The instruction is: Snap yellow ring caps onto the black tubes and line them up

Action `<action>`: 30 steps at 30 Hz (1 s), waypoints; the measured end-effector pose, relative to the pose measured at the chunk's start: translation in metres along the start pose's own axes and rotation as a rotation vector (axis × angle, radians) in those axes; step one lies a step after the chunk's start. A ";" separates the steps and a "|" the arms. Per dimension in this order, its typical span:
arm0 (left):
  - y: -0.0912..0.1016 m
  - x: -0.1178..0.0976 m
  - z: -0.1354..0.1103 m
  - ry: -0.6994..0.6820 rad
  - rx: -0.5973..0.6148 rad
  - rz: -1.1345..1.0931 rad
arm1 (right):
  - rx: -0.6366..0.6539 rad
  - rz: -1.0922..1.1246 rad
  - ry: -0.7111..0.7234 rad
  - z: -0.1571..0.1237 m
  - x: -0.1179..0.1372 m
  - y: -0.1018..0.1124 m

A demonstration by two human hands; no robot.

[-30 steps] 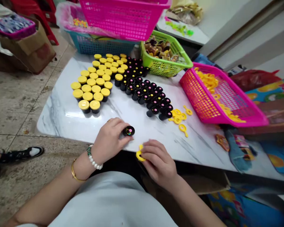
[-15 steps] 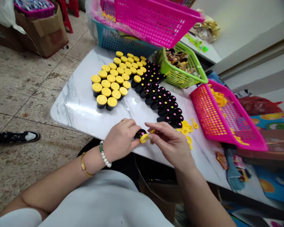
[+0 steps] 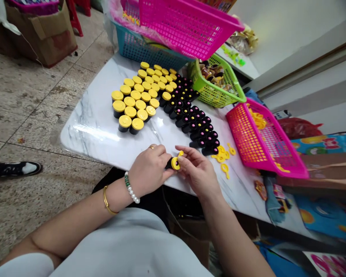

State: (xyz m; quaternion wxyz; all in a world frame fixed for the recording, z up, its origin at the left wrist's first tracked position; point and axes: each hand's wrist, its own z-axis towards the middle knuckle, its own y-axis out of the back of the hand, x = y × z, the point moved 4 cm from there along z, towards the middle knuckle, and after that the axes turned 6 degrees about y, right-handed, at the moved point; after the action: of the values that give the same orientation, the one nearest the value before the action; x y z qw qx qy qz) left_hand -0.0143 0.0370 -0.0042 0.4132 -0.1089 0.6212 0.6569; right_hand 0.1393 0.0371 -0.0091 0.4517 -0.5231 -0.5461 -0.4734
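Note:
My left hand (image 3: 152, 167) is closed around a small black cup (image 3: 168, 164) near the table's front edge. Against the cup's mouth sits a yellow plastic flip-top cap (image 3: 175, 164), its ring facing right and its small lid swung out. Thumb and fingers of my right hand (image 3: 196, 169) pinch this cap. Beyond my hands stand several rows of black cups with yellow lids (image 3: 135, 95). To their right, uncapped black cups (image 3: 200, 130) show pink or yellow dots in their mouths. Loose yellow caps (image 3: 221, 154) lie right of my right hand.
On the right is a pink basket (image 3: 248, 142) holding yellow caps. A green basket (image 3: 216, 92) of small items stands behind it. Stacked pink (image 3: 187, 29) and teal baskets (image 3: 152, 54) are at the back of the marble-patterned table (image 3: 89, 127). A cardboard box (image 3: 46, 38) is on the floor.
The yellow cap has moved left from beside the cup onto its mouth, with my right hand coming closer to my left. The view has shifted slightly.

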 end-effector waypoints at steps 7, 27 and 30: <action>0.001 0.002 0.000 0.009 0.016 0.011 | -0.134 0.134 -0.095 -0.003 -0.004 -0.006; 0.007 0.001 0.002 -0.009 0.059 -0.006 | -0.144 0.087 0.002 -0.003 -0.005 -0.019; 0.015 -0.005 0.003 0.035 0.120 -0.093 | -0.105 0.148 -0.022 -0.002 -0.007 -0.019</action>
State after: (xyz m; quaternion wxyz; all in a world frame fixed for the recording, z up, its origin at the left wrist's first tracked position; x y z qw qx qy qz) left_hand -0.0202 0.0398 0.0110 0.4381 -0.1242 0.6607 0.5967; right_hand 0.1202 0.0343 -0.0168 0.4515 -0.5899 -0.4854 -0.4611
